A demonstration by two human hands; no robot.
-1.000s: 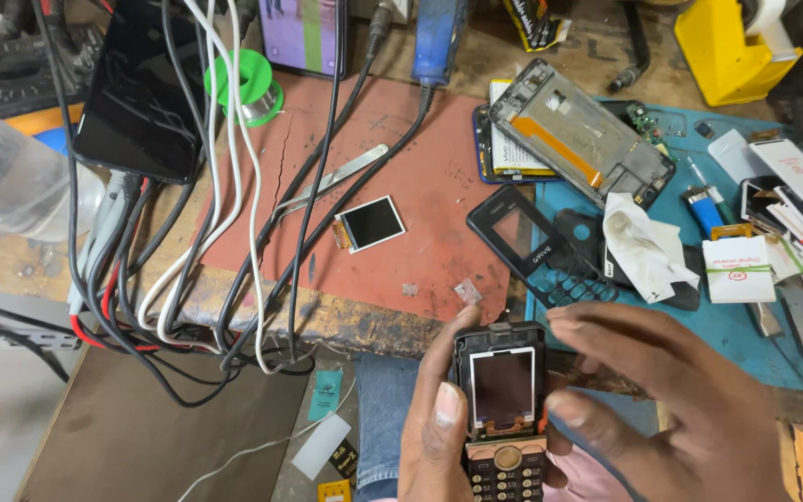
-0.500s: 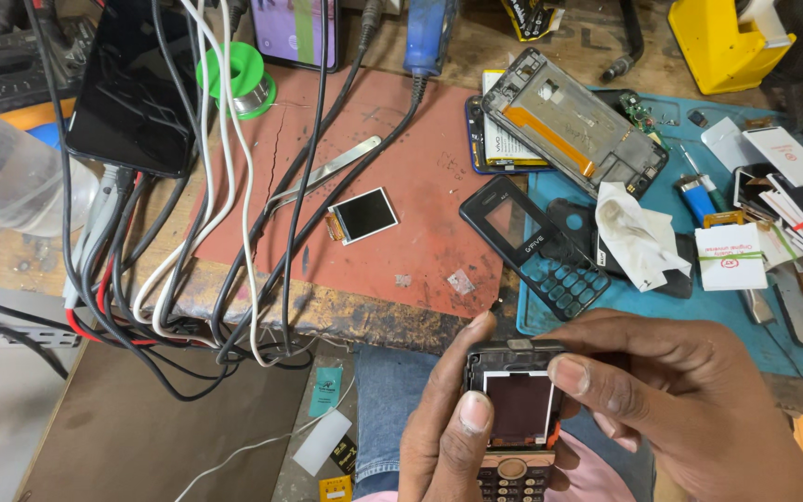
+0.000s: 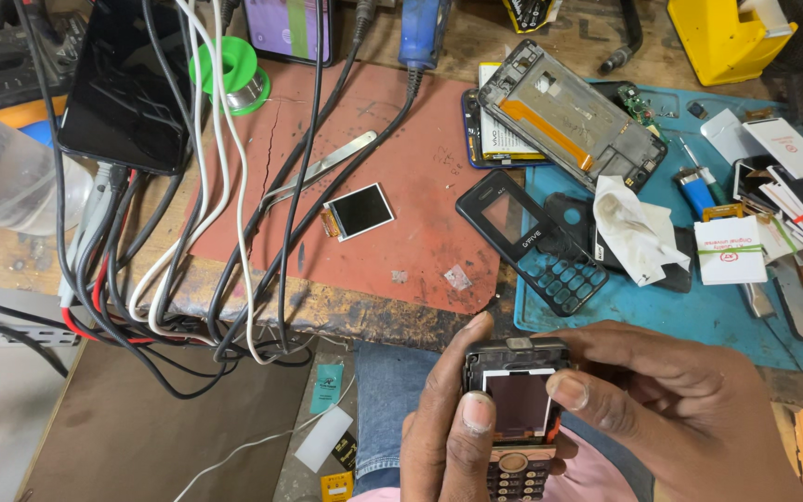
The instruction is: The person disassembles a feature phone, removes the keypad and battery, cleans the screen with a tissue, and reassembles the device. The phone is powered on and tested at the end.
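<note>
The left hand (image 3: 448,423) wraps its fingers around the left edge of a small keypad phone (image 3: 516,423) with its front cover off, thumb pressed flat on the lower left corner of the bare screen. The right hand (image 3: 671,409) closes on the same phone from the other side, thumb tip resting on the right edge of the screen and the other fingers curled over the top right corner. The phone is held upright over the person's lap, just in front of the near edge of the table (image 3: 374,321), its keypad showing below the screen. Just beyond the hands, a black front housing (image 3: 530,240) with an empty screen window and key grid lies across the border of a red mat (image 3: 401,139) and a blue mat (image 3: 699,311). A loose small display (image 3: 358,211) lies on the red mat, with metal tweezers (image 3: 322,167) near it. On the blue mat sit a crumpled white cloth (image 3: 638,237), a small white box (image 3: 730,249) and, farther back, a larger phone frame (image 3: 569,116) with an orange strip. To the left, a bundle of black, white and red cables (image 3: 188,270) spills over the table edge, beside a dark smartphone (image 3: 123,93) and a green solder spool (image 3: 230,74). A yellow tape dispenser (image 3: 727,37) stands at the far right corner.
</note>
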